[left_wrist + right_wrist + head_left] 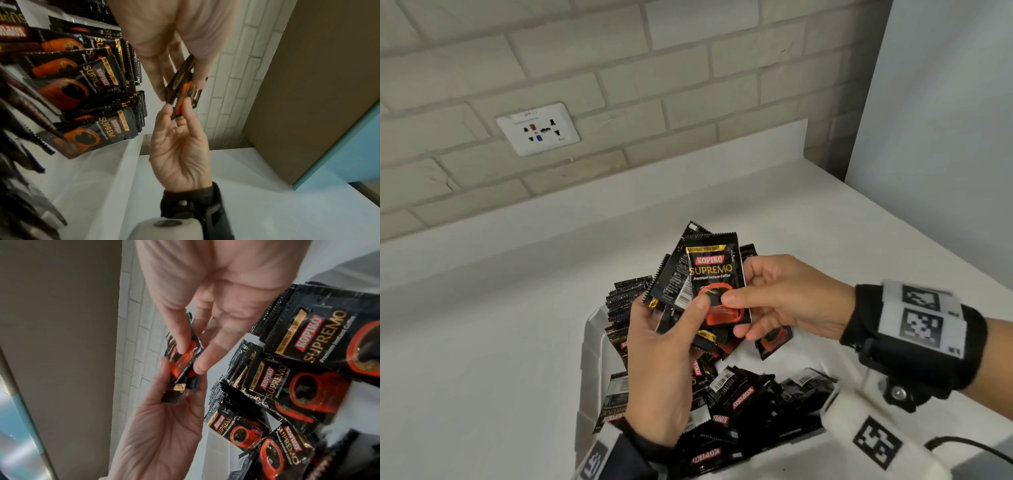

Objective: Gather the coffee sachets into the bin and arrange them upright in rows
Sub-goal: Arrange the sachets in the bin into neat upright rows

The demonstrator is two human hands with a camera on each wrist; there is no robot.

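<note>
Only the head view takes in the counter (pixel 482 325), the brick wall (pixel 654 68) and its socket (pixel 538 129) far beyond the grip; the wrist views instead show, under the hands, sachets standing in packed rows (pixel 131 78) with printed fronts facing the cameras. The white bin (pixel 592 349) sits below the grip, its rim showing left of the left hand, and a loose pile (pixel 750 397) of sachets fills its near part, partly hidden by both wrists. Above the bin the left hand (pixel 664 370) is curled round a fanned bunch (pixel 671 284) of sachets, thumb pressed on the front. The right hand (pixel 784 298) reaches in from the right and pinches the front sachet (pixel 717 274) between thumb and fingers, the sachet upright with its label toward the head camera. In the right wrist view its fingers (pixel 201 365) blur slightly
</note>
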